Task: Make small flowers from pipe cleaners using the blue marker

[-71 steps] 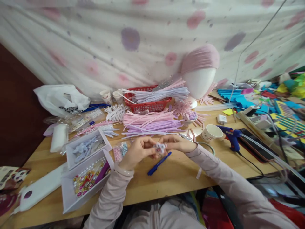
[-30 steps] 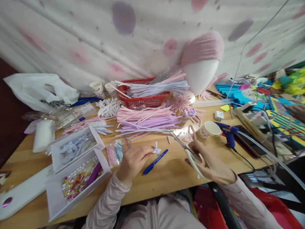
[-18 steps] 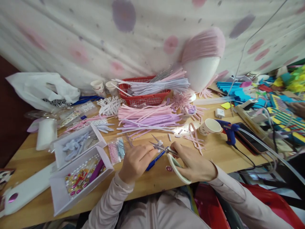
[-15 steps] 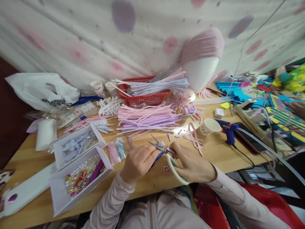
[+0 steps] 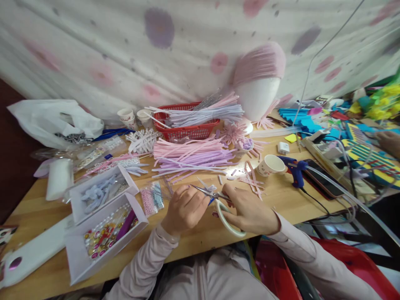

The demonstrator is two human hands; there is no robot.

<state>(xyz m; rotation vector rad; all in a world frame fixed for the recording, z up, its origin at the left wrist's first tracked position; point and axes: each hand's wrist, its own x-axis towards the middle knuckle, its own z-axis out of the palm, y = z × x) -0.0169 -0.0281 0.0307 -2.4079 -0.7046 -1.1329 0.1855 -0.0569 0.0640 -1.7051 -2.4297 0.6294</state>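
Note:
My right hand (image 5: 251, 209) is wrapped round a pair of scissors (image 5: 230, 223) with pale handles, fingers in the loops. Their narrow metal blades point left, reaching the fingertips of my left hand (image 5: 186, 209). The fingers of that left hand are curled together; whatever they pinch is hidden or too small to name. Just right of it, a blue bit (image 5: 211, 201) shows, mostly covered by the hand. Small pale scraps (image 5: 212, 188) lie on the table behind the blades. Beyond them are bundles of pink chenille stems (image 5: 187, 148) and purple chenille stems (image 5: 203, 160).
White boxes of beads (image 5: 137, 210) and pale blue pieces stand left, beside bead packets (image 5: 158, 196). A red basket (image 5: 187, 132) of stems sits behind. A paper cup (image 5: 271, 165), a blue glue gun (image 5: 295, 168) and a phone (image 5: 325, 179) lie right. Another person's hand (image 5: 389, 141) is far right.
The scissor blades, spread wider before, are now closer together at my left fingertips. My left hand has turned and risen slightly, covering most of the blue thing.

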